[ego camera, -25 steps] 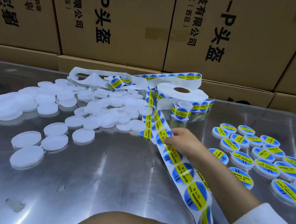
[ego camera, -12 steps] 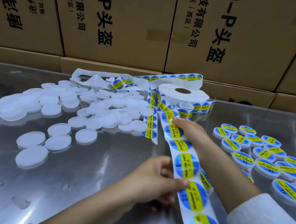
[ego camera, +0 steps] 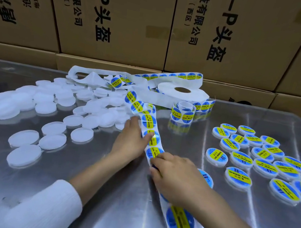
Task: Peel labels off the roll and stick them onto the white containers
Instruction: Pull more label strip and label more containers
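Note:
A white label roll [ego camera: 182,94] lies flat at the back of the metal table. Its strip of blue-and-yellow round labels [ego camera: 149,121] runs from the roll toward me and off the bottom edge. My left hand [ego camera: 132,144] pinches the strip's left edge, thumb on top of a label. Just below it my right hand [ego camera: 174,172] grips the strip with curled fingertips and covers part of it. Plain white containers [ego camera: 54,128] lie in a loose pile at the left. Labelled containers [ego camera: 259,153] sit in rows at the right; one [ego camera: 205,176] is right beside my right hand.
A small curled coil of labels [ego camera: 183,114] stands in front of the roll. Empty white backing paper [ego camera: 93,77] lies tangled behind the pile. Stacked cardboard boxes [ego camera: 119,23] wall off the table's far edge. Bare shiny metal table [ego camera: 62,169] shows between my arms and the pile.
My left hand slid up the strip, away from me. My right hand came back from near the roll and now grips the strip below the left hand. The strip shifted slightly left.

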